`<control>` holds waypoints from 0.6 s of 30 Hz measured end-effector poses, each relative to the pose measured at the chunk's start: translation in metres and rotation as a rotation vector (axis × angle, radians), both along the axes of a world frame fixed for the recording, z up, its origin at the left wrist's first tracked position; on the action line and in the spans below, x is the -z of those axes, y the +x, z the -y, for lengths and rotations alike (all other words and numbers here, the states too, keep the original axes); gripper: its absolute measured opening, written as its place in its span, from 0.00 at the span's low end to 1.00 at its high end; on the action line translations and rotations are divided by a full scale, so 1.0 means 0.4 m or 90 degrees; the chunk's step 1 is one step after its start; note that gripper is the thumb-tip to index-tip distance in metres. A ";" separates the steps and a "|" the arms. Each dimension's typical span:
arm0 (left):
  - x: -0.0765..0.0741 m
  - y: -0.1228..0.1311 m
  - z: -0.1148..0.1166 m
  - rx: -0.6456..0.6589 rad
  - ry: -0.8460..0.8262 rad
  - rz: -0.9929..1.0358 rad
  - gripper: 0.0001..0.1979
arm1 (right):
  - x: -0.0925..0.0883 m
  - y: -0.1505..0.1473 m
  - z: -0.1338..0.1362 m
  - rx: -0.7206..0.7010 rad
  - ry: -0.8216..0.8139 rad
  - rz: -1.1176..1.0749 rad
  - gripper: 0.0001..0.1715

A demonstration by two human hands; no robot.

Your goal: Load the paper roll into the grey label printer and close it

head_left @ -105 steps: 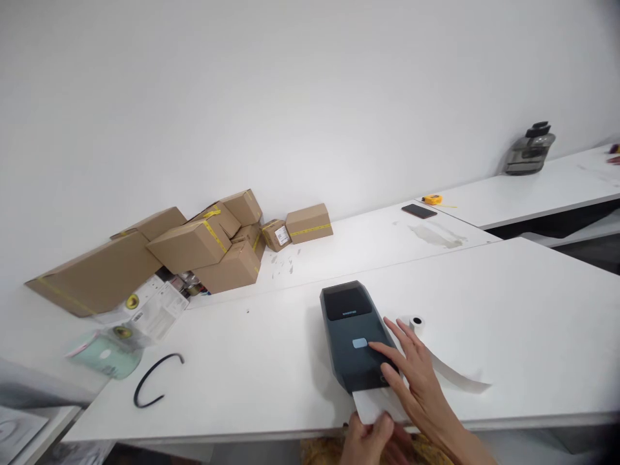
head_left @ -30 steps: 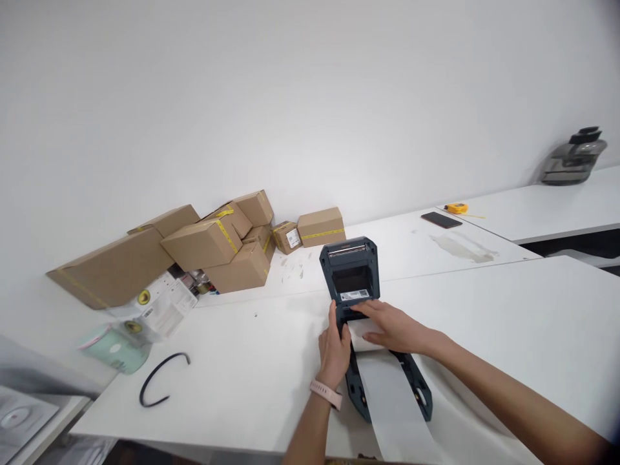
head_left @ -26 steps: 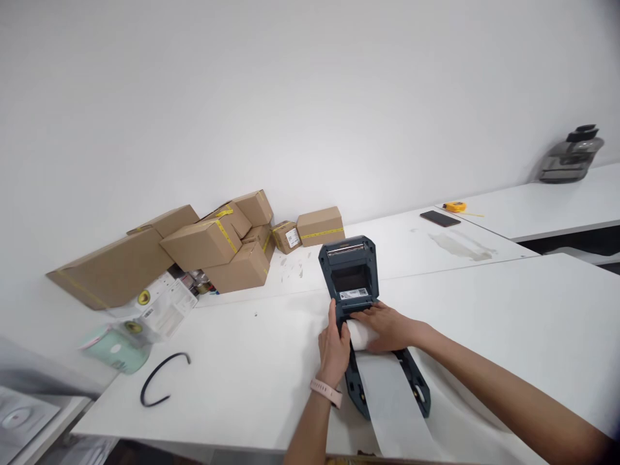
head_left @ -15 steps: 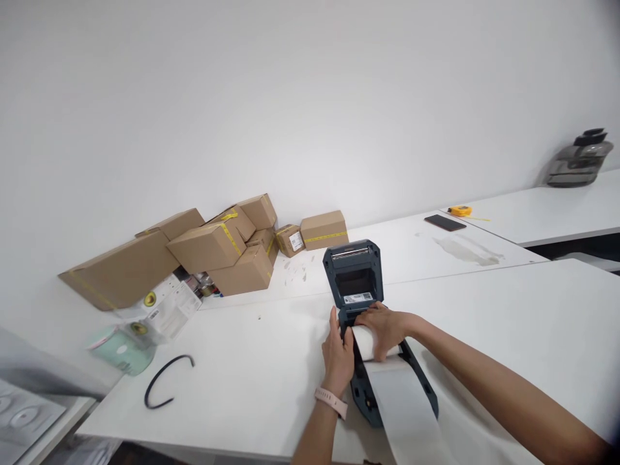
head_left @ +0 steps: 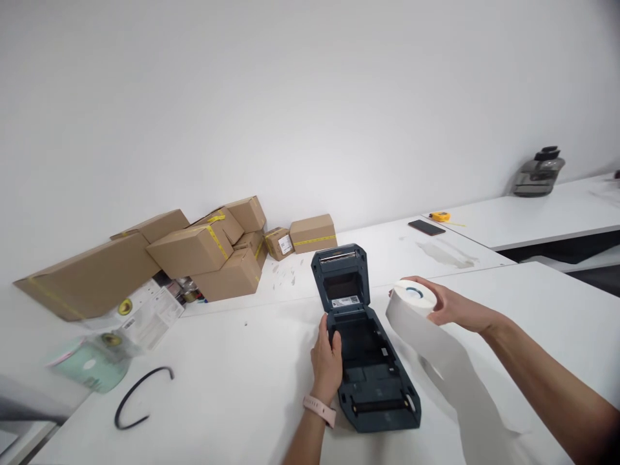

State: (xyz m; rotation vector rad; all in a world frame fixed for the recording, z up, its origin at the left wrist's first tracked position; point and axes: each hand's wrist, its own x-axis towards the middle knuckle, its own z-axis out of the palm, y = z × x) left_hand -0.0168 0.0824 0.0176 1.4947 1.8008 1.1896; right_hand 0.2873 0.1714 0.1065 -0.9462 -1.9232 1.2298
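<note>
Head view: your left hand (head_left: 328, 361) grips the left side of the open label printer (head_left: 371, 374), toward the desk's (head_left: 217, 374) front edge; your right hand (head_left: 448, 303) holds the paper roll (head_left: 407, 309) beside it, strip (head_left: 462, 371) trailing frontward. Cardboard boxes (head_left: 191, 248) crowd the back-left corner.

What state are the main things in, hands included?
Dark device: lid open
Paper roll: partly unwound
Left hand: gripping dark device's side
Right hand: gripping paper roll
Phone: flat, screen dark
Tape measure: partly pulled out
Bottle: upright, capped
Cardboard boxes: mostly stacked, some taped
Black strip: bent into open curve
</note>
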 end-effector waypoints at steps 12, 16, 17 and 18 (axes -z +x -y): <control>0.000 0.000 0.003 0.004 -0.009 0.025 0.28 | 0.249 -0.031 -0.104 0.063 -0.109 -0.011 0.48; 0.005 -0.003 0.002 0.010 -0.002 0.037 0.28 | 0.254 -0.005 -0.090 0.066 -0.111 -0.014 0.48; 0.006 -0.003 0.002 0.012 -0.002 0.038 0.28 | 0.253 0.015 -0.082 0.081 -0.114 -0.012 0.47; 0.006 -0.004 0.001 0.013 -0.001 0.037 0.28 | 0.253 0.039 -0.070 0.100 -0.119 -0.009 0.44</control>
